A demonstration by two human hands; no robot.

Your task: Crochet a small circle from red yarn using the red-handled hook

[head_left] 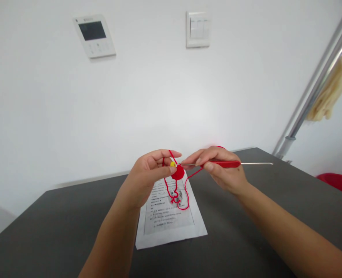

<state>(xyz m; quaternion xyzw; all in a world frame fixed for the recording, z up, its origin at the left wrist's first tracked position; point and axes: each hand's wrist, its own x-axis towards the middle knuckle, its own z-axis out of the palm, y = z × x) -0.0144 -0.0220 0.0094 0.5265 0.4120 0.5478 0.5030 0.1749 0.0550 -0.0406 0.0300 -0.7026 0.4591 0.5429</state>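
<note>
My left hand (pixel 150 170) pinches a small round red crochet piece (pixel 177 173) by its upper edge. A small yellow thing (pixel 172 164), perhaps a stitch marker, sits at that edge beside my thumb. Red yarn (pixel 183 209) runs over my left fingers, dangles in loops below the piece and passes to the right behind my other hand. My right hand (pixel 225 170) grips a crochet hook (pixel 224 164) by its red handle. One thin metal end reaches the crochet piece; the other points out to the right. Whether the tip is inside a stitch is too small to tell.
A printed sheet of paper (pixel 172 233) lies on the dark table (pixel 231 231) under my hands. The white wall (pixel 147 96) behind carries an intercom panel (pixel 95 35) and a light switch (pixel 198 29). At right are a metal pole (pixel 312 85), a yellowish cloth (pixel 332 90) and a red object (pixel 337 183).
</note>
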